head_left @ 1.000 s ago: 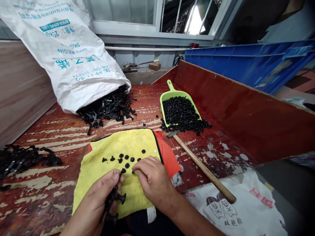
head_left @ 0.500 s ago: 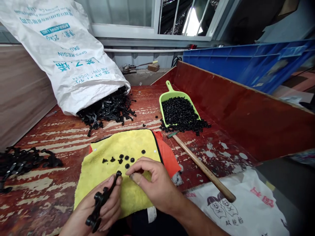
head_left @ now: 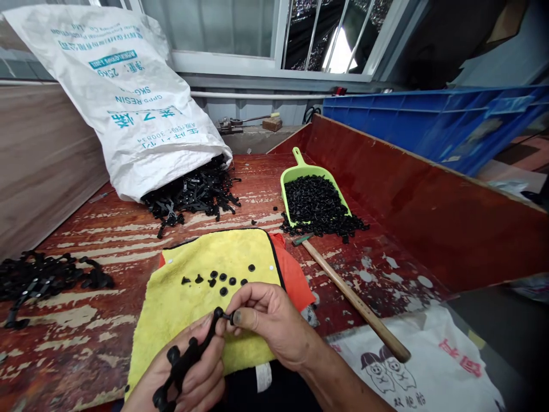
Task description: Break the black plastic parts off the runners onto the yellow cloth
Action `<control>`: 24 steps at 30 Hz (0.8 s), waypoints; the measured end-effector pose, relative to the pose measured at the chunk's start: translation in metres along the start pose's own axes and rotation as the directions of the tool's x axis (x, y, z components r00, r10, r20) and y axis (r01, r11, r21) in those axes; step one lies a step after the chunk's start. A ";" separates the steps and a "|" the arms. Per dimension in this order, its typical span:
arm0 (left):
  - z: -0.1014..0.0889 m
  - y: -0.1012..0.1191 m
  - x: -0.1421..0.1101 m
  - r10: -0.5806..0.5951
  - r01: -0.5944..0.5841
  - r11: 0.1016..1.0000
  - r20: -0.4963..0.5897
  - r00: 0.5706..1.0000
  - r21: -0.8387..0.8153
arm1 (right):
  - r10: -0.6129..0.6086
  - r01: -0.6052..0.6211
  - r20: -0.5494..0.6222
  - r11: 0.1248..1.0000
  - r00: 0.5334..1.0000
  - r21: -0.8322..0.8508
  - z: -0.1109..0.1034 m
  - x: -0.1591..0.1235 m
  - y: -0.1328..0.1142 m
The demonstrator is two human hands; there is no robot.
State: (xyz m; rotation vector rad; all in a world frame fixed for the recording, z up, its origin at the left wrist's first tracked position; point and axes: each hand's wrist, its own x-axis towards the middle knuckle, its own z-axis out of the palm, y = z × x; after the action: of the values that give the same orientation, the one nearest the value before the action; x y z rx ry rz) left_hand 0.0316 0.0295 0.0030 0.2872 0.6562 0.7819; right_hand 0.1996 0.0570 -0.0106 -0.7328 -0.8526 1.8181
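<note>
My left hand (head_left: 195,375) grips a long black plastic strip (head_left: 185,361) with round knobs, held slantwise over the near edge of a yellow cloth (head_left: 201,297). My right hand (head_left: 268,323) pinches a small black button-like piece (head_left: 227,315) against the strip's upper end. Several more small black pieces (head_left: 221,280) lie loose on the cloth just beyond my fingers.
A green scoop (head_left: 309,194) heaped with black pieces sits to the right, a wooden-handled hammer (head_left: 351,297) beside it. A white sack (head_left: 128,109) spills black strips (head_left: 193,191) at the back left. More strips (head_left: 43,277) lie at the left edge. A red board wall (head_left: 429,200) bounds the right.
My right hand has lifted off the cloth with a small piece pinched and brought it to the top of the strip, which my left hand has tilted upward.
</note>
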 end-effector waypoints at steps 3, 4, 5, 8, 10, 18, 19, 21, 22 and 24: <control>-0.001 0.000 0.000 -0.008 0.008 1.000 -0.009 1.000 0.014 | 0.023 -0.022 0.006 0.997 1.000 -0.071 0.001 -0.002 -0.006; 0.000 0.000 0.000 -0.009 0.009 1.000 -0.017 1.000 0.021 | 0.024 -0.024 -0.001 0.995 1.000 -0.096 0.002 -0.003 -0.008; 0.000 0.000 0.000 -0.006 0.007 1.000 -0.022 1.000 0.027 | 0.025 -0.026 -0.006 0.993 1.000 -0.116 0.003 -0.004 -0.009; 0.002 0.000 -0.001 0.002 -0.001 0.999 -0.027 1.000 0.044 | 0.028 -0.029 -0.010 0.990 1.000 -0.136 0.004 -0.007 -0.012; 0.003 -0.001 -0.002 0.003 -0.002 0.999 -0.019 1.000 0.050 | 0.030 -0.031 -0.007 0.990 1.000 -0.138 0.004 -0.008 -0.011; 0.005 -0.001 -0.003 -0.019 0.022 0.998 -0.039 0.999 0.060 | 0.038 -0.038 0.006 0.999 0.999 -0.019 -0.003 -0.007 0.002; 0.005 -0.001 -0.004 -0.018 0.022 0.998 -0.055 0.998 0.063 | 0.037 -0.037 0.003 0.999 0.999 -0.030 -0.003 -0.006 0.001; 0.006 0.000 -0.004 -0.007 0.014 0.997 -0.088 0.996 0.078 | 0.029 -0.029 -0.004 0.995 1.000 -0.093 -0.001 -0.007 -0.003; 0.007 0.001 -0.004 0.008 0.002 0.996 -0.107 0.994 0.093 | 0.022 -0.024 -0.011 0.991 1.000 -0.133 0.001 -0.007 -0.005; 0.008 0.001 -0.003 0.033 -0.015 0.992 -0.138 0.990 0.128 | 0.017 -0.021 -0.021 0.981 1.000 -0.195 0.002 -0.006 -0.007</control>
State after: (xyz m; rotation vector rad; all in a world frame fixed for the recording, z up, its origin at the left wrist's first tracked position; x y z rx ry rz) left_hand 0.0346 0.0285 0.0109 0.3591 0.8376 0.7893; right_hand 0.2037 0.0525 -0.0029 -0.8841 -1.0249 1.7570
